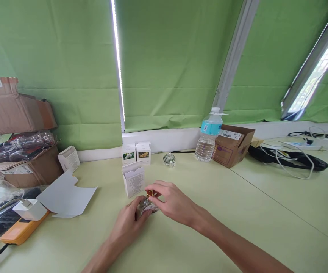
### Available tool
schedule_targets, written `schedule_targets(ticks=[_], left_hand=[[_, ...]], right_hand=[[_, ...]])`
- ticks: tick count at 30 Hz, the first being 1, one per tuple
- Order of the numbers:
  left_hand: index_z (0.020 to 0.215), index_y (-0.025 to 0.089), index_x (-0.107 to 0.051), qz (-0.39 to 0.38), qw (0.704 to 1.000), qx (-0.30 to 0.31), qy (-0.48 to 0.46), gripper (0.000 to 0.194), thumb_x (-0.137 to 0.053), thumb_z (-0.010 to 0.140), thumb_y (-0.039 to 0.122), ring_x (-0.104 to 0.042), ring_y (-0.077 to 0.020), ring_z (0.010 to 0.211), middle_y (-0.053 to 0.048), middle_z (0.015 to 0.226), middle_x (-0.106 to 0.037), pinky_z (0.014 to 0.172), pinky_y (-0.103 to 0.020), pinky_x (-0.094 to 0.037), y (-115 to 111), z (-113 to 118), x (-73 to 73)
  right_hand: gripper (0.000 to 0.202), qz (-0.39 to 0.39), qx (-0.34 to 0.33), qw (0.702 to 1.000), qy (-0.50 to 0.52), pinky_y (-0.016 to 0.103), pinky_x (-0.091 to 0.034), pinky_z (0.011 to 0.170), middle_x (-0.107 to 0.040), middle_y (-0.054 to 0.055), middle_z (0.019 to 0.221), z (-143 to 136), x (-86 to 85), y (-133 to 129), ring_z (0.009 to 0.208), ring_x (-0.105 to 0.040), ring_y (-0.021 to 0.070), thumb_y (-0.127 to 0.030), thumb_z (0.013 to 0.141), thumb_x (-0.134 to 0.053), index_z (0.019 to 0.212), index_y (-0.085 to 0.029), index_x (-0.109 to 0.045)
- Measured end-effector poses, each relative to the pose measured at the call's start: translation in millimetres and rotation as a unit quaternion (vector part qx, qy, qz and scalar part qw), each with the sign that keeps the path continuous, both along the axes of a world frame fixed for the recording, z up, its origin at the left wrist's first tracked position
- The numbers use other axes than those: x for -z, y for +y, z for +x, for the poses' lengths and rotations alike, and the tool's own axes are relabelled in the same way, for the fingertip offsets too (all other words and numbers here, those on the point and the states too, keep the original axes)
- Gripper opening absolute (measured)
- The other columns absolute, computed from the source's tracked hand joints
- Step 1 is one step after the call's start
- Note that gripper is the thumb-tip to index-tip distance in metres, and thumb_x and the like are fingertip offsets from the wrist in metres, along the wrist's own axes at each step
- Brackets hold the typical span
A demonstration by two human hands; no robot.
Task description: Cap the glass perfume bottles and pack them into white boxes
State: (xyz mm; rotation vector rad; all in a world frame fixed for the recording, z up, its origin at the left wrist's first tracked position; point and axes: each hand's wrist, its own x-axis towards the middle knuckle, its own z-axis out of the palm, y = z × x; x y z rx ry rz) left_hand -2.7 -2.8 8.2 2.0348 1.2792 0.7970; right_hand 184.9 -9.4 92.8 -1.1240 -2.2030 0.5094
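Note:
A small clear glass bottle stands on the pale green table, with my left hand closed round its body. On its top is a gold cap, pinched between the thumb and fingers of my right hand. Whether the cap is seated on the neck or loose cannot be made out. Just behind the bottle stands an opened white box. Two small white boxes with pictures, one with white flowers and one with yellow, stand farther back. To their right sits a clear glass piece.
At the back right are a water bottle and a brown carton, with a black item and cables beyond. On the left lie white paper, an orange power strip, a white charger and stacked cartons.

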Motion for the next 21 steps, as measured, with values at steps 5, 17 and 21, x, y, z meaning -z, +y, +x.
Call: schedule_targets(ticks=[5,17,21], left_hand=[[0.112,0.024,-0.058,0.0,1.0,0.0,-0.005,0.027,-0.05,0.091,0.04,-0.046,-0.0131,0.057,0.004,0.069,-0.059,0.054,-0.023,-0.033,0.3,0.4,0.5],[0.113,0.025,-0.057,-0.004,1.0,-0.002,0.001,0.027,-0.049,0.091,0.038,-0.045,-0.0132,0.058,0.005,0.069,-0.058,0.055,-0.023,-0.034,-0.5,-0.3,-1.7],[0.113,0.025,-0.057,-0.004,1.0,-0.003,-0.002,0.027,-0.05,0.091,0.039,-0.044,-0.0127,0.058,0.005,0.069,-0.058,0.055,-0.023,-0.034,-0.5,-0.6,-1.4]], right_hand=[[0.025,0.0,0.003,1.0,-0.025,0.029,-0.049,0.082,-0.07,0.003,0.105,1.3,0.6,0.3,0.093,-0.063,0.0177,-0.019,0.093,-0.052,0.114,-0.024,-0.065],[0.016,0.011,0.006,1.0,-0.027,0.027,-0.047,0.078,-0.07,0.002,0.1,-0.6,9.2,3.9,0.089,-0.064,0.0175,-0.019,0.093,-0.053,0.102,-0.023,-0.065],[0.01,0.018,0.02,0.998,-0.054,0.027,-0.045,0.071,-0.069,0.0,0.092,-3.6,10.0,3.3,0.081,-0.063,0.0168,-0.019,0.092,-0.053,0.092,-0.023,-0.062]])
